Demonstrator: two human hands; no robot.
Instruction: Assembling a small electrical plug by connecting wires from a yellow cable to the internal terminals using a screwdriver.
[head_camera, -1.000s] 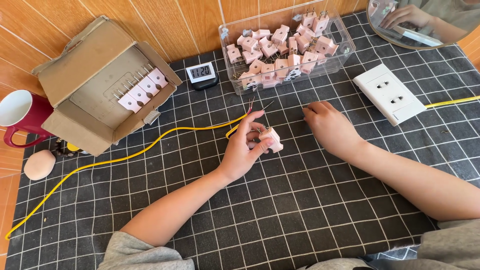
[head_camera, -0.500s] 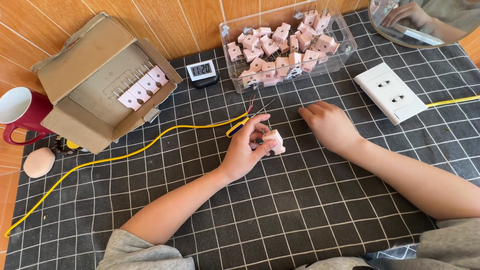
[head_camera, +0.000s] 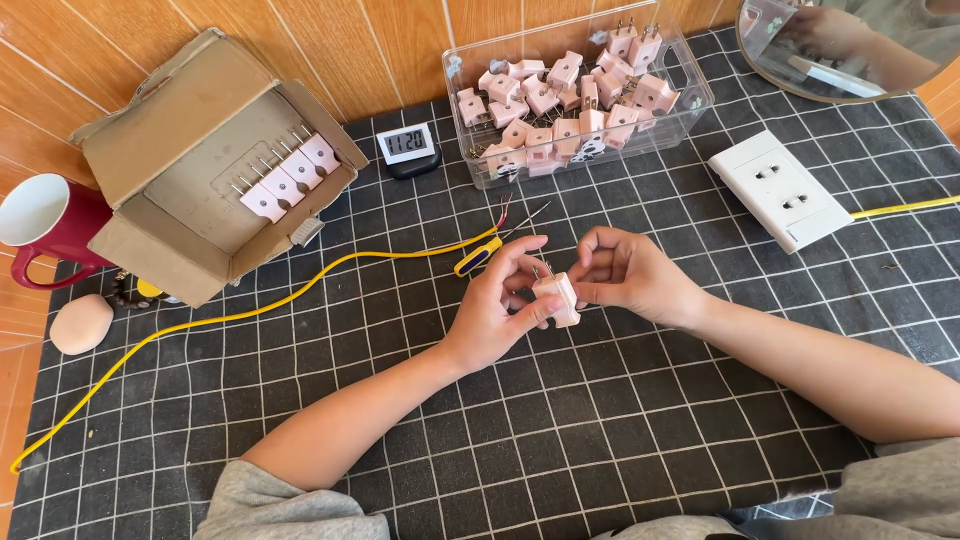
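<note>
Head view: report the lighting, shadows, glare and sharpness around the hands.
Head view: even, soft light; only faint shadows under the left hand and right hand on the black grid-patterned mat. The small pink plastic plug between them is sharp, no motion blur. Mild glare on the clear plastic bin of pink plugs and the round mirror at the top right.

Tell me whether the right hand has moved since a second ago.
Yes. The right hand has shifted left, away from the white socket plate, to meet the pink plug held by the left hand.

Red mug (head_camera: 45, 225), clock (head_camera: 408, 146) (small, digital)
</note>
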